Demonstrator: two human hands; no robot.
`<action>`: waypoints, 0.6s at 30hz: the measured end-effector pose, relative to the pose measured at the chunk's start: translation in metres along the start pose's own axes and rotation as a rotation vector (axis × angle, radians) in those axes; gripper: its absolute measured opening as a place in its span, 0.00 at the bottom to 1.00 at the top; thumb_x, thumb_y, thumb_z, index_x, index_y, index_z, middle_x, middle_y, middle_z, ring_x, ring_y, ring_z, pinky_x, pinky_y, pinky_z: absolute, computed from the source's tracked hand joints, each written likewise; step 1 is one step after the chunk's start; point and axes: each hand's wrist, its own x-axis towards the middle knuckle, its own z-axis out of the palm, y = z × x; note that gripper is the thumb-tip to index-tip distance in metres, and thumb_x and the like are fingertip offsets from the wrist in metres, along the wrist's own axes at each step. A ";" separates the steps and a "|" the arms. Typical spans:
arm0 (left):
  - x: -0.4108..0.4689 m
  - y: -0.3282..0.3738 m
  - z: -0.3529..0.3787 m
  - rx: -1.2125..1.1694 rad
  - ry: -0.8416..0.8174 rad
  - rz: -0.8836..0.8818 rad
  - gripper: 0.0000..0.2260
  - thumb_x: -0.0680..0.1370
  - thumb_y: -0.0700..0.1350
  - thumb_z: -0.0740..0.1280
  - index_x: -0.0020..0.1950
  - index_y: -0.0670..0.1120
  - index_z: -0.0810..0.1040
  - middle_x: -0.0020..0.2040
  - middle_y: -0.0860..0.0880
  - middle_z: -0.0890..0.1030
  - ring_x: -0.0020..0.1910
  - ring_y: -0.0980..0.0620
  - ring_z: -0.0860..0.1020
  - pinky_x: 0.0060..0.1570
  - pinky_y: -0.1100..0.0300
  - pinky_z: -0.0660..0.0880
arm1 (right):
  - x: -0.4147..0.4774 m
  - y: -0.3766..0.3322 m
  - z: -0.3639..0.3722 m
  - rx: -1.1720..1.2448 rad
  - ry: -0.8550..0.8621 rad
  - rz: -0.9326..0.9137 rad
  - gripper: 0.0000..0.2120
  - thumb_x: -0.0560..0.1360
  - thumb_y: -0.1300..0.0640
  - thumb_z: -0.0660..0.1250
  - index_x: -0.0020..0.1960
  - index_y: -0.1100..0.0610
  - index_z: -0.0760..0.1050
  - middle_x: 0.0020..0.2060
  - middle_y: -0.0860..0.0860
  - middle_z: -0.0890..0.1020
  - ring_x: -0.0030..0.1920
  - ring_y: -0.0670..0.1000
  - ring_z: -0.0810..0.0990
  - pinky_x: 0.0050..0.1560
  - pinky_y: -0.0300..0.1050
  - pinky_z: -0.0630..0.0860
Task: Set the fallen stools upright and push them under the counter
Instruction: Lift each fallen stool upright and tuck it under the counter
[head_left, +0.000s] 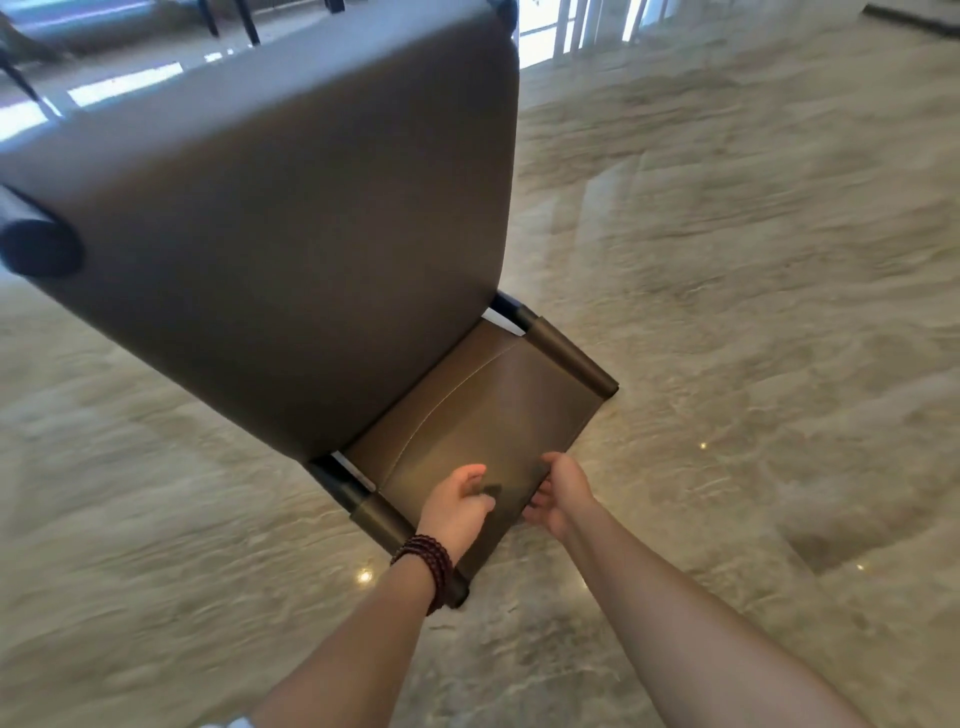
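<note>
Both arms stretched down, the left hand (457, 506) and right hand (558, 493) clutching the brown leather stool's (311, 234) panel edge. The right fingertips were hidden beneath it.

Bright daylight from windows (571, 31) at top, blown out to white. Polished floor (753, 260) carries white glare patches upper left and a few pinpoint reflections. Motion blur smears the floor veining. Stool (291, 208) back is shaded and soft. Wide-angle bending at edges.

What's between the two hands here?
In the head view, only a strip of the stool's brown panel lies between the left hand and the right hand.
</note>
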 end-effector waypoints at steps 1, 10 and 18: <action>-0.003 0.002 0.001 0.191 -0.021 0.058 0.23 0.76 0.38 0.64 0.70 0.49 0.68 0.69 0.49 0.72 0.66 0.51 0.71 0.61 0.65 0.65 | -0.004 -0.001 0.001 0.006 0.007 -0.003 0.12 0.76 0.59 0.55 0.39 0.58 0.75 0.34 0.55 0.79 0.34 0.53 0.76 0.39 0.47 0.75; -0.022 0.007 0.014 1.008 -0.085 0.164 0.37 0.79 0.46 0.62 0.77 0.52 0.37 0.78 0.46 0.41 0.77 0.42 0.44 0.73 0.42 0.55 | -0.062 -0.006 0.014 0.103 -0.033 0.073 0.16 0.79 0.51 0.53 0.43 0.59 0.74 0.34 0.55 0.78 0.33 0.52 0.74 0.17 0.33 0.67; -0.066 0.038 -0.015 1.193 -0.023 0.155 0.46 0.75 0.34 0.66 0.75 0.51 0.32 0.76 0.40 0.35 0.74 0.33 0.41 0.67 0.32 0.57 | -0.138 -0.030 0.044 0.136 -0.023 0.062 0.14 0.78 0.51 0.54 0.49 0.58 0.74 0.43 0.54 0.78 0.42 0.52 0.76 0.42 0.46 0.74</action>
